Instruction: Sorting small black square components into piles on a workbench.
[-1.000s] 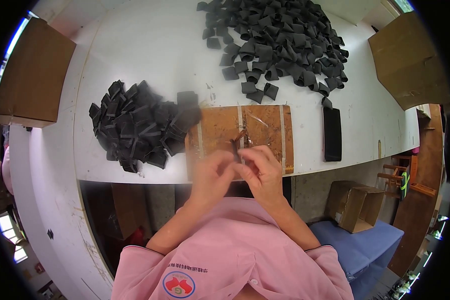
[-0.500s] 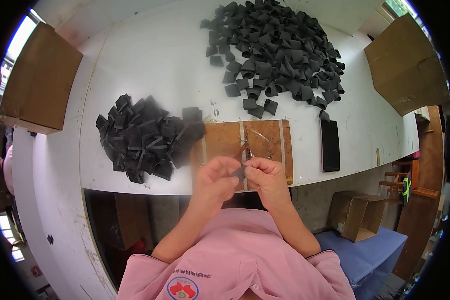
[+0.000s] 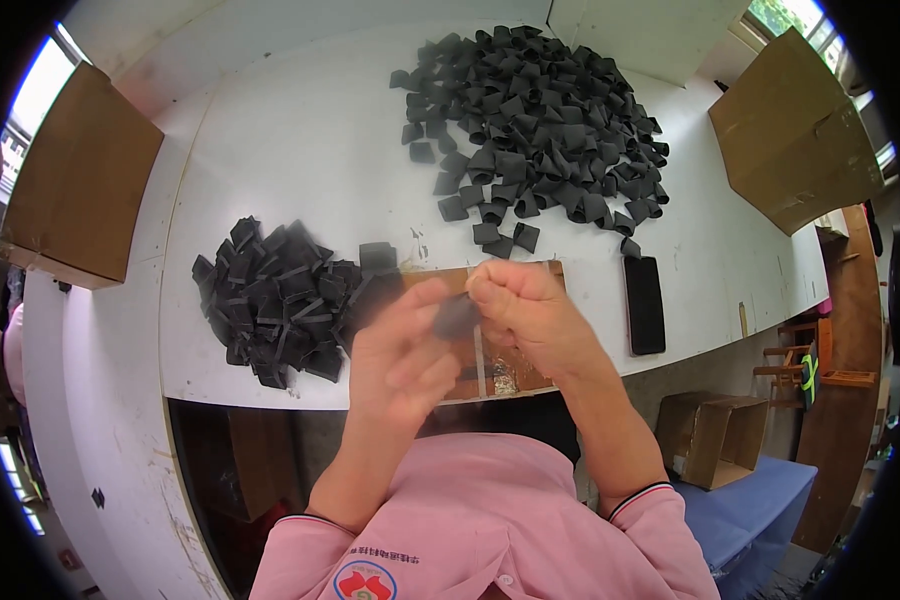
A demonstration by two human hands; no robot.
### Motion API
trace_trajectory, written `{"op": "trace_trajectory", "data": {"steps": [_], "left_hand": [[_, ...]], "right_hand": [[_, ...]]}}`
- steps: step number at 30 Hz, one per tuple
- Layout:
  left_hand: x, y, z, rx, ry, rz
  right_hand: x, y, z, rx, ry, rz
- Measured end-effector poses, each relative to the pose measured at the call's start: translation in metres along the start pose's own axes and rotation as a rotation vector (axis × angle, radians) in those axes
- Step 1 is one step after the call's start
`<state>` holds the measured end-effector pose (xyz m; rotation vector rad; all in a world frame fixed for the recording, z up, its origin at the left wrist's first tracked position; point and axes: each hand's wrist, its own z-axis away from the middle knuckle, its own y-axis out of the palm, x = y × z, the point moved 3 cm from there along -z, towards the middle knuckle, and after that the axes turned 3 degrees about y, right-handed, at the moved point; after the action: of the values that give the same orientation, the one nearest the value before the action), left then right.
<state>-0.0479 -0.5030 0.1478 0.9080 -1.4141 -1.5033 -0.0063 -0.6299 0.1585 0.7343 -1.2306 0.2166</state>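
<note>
A small dark fabric piece [image 3: 457, 316] hangs, blurred, between my hands above the brown board [image 3: 503, 375]. My right hand [image 3: 530, 312] pinches its upper right edge between thumb and fingers. Close at its left side is my left hand [image 3: 400, 350], with loosely bent fingers smeared by motion; whether they grip the piece cannot be made out. To the left of that hand lies a heap of flat black pieces [image 3: 280, 305] with pale edges. A larger heap of black rolled, loop-like pieces [image 3: 540, 130] spreads over the far part of the table.
A black phone [image 3: 645, 305] lies on the white table [image 3: 300, 140] at the right. Cardboard boxes stand at the far left [image 3: 85, 180] and far right [image 3: 800, 130]. Below the table's right edge, an open carton [image 3: 710, 435] rests on a blue-covered surface [image 3: 760, 510].
Both hands have risen away from the board's near edge. The dark piece has moved up and left with the right hand. The left hand has shifted left and its fingers have loosened.
</note>
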Motion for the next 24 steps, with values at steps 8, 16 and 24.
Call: {"op": "trace_trajectory", "data": {"steps": [8,16,24], "left_hand": [[-0.008,0.0,-0.002,-0.175,0.773,-1.39],[-0.006,0.025,-0.011,0.171,0.842,-1.798],[-0.008,0.011,-0.007,0.154,0.848,-1.632]], "right_hand": [[-0.005,-0.005,0.001,-0.335,-0.34,0.458],[0.004,0.017,0.029,-0.528,-0.714,0.987],[0.002,0.02,0.02,-0.498,-0.791,0.996]]}}
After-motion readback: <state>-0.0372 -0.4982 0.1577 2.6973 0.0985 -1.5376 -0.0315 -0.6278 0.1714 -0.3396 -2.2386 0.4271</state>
